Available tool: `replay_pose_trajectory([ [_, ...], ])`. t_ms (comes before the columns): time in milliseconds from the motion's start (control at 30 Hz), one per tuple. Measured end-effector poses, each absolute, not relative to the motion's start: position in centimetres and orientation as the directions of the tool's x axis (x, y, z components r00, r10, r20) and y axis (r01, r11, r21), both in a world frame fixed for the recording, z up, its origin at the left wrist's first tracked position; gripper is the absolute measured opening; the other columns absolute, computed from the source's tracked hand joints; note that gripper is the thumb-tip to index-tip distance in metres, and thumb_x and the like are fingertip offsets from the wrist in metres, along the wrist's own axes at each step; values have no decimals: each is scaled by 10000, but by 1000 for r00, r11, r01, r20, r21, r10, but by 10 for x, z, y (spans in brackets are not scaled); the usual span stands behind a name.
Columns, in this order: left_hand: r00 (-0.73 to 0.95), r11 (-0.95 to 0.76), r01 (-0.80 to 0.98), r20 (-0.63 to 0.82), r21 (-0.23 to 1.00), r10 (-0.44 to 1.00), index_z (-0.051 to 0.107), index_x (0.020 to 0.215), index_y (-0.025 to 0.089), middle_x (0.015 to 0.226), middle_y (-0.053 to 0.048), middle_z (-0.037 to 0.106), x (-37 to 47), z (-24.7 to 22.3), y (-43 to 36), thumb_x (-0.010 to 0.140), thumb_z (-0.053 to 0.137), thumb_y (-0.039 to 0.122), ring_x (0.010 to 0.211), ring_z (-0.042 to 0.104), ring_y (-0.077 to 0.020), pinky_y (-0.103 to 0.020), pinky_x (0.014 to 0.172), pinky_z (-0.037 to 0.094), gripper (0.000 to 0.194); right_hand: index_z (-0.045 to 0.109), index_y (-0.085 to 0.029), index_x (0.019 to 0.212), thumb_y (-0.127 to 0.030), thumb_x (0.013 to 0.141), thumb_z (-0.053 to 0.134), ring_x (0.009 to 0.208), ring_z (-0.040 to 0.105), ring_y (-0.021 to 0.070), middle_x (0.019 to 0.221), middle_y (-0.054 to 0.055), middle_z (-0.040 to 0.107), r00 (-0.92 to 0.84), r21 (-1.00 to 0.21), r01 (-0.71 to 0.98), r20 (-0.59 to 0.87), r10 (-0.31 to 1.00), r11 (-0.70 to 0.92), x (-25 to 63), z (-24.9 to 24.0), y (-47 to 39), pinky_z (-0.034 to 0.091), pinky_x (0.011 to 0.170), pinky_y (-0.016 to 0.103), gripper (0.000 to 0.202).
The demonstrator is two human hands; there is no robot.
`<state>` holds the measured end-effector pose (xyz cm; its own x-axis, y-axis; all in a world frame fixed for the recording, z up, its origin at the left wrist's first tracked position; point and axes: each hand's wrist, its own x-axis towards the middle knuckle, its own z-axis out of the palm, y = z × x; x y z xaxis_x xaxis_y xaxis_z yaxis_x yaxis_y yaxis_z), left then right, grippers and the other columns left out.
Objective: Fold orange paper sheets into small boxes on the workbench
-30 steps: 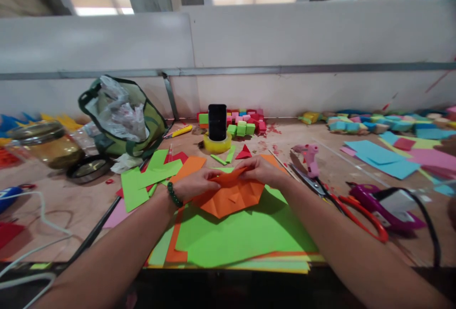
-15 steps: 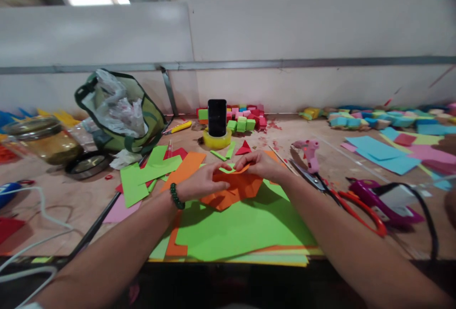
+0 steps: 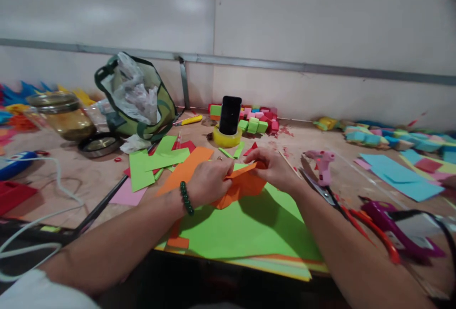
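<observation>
Between my hands is a folded piece of orange paper (image 3: pixel 245 188), creased and held just above the green sheets. My left hand (image 3: pixel 213 178) pinches its left edge, fingers curled in; a green bead bracelet circles that wrist. At the other end, my right hand (image 3: pixel 272 166) grips the upper right edge between thumb and fingers. A narrow folded strip runs along the paper's top edge. Beneath lies a large green sheet (image 3: pixel 245 233) on a stack of coloured paper. Cut green strips (image 3: pixel 156 162) and a flat orange piece (image 3: pixel 195 162) lie to the left.
Right of my arm lie scissors (image 3: pixel 381 238), a pink glue gun (image 3: pixel 324 166) and a purple glue gun (image 3: pixel 399 226). A phone (image 3: pixel 230 114) leans on a yellow tape roll (image 3: pixel 227 137). Farther left are a bag (image 3: pixel 164 105), a glass jar (image 3: pixel 67 117) and a yellow cutter (image 3: pixel 190 120).
My left hand has turned over, its fingers now curled on the orange paper. The paper's top edge now shows as a folded strip. The whole view has shifted and tilted slightly.
</observation>
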<state>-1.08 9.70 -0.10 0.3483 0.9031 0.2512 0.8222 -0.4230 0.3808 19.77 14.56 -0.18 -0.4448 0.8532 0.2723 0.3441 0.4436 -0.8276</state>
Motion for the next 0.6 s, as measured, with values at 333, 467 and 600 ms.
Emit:
replay_pose_trajectory([
  [333, 435, -355, 555, 101, 752, 895, 494, 677, 181, 657, 20, 554, -10, -2, 102, 647, 536, 136, 623, 481, -122, -226, 561, 351, 69, 676, -187, 606, -120, 565, 539, 805, 632, 192, 782, 44, 703, -463, -900, 221, 242, 853, 375, 195, 4, 143, 491, 731, 297, 158],
  [467, 455, -334, 529, 72, 780, 888, 463, 643, 181, 613, 34, 500, -11, -5, 106, 640, 534, 145, 601, 449, -113, -230, 550, 333, 80, 699, -179, 755, -109, 594, 530, 741, 631, 166, 778, 31, 698, -472, -883, 286, 210, 856, 374, 192, 4, 139, 490, 664, 273, 244],
  [600, 465, -291, 514, 23, 807, 885, 432, 609, 184, 578, 43, 456, -11, -8, 108, 623, 550, 147, 567, 414, -101, -237, 533, 310, 124, 678, -176, 940, -84, 595, 521, 770, 651, 165, 799, 28, 703, -515, -866, 304, 202, 833, 397, 188, 5, 135, 507, 690, 263, 390],
])
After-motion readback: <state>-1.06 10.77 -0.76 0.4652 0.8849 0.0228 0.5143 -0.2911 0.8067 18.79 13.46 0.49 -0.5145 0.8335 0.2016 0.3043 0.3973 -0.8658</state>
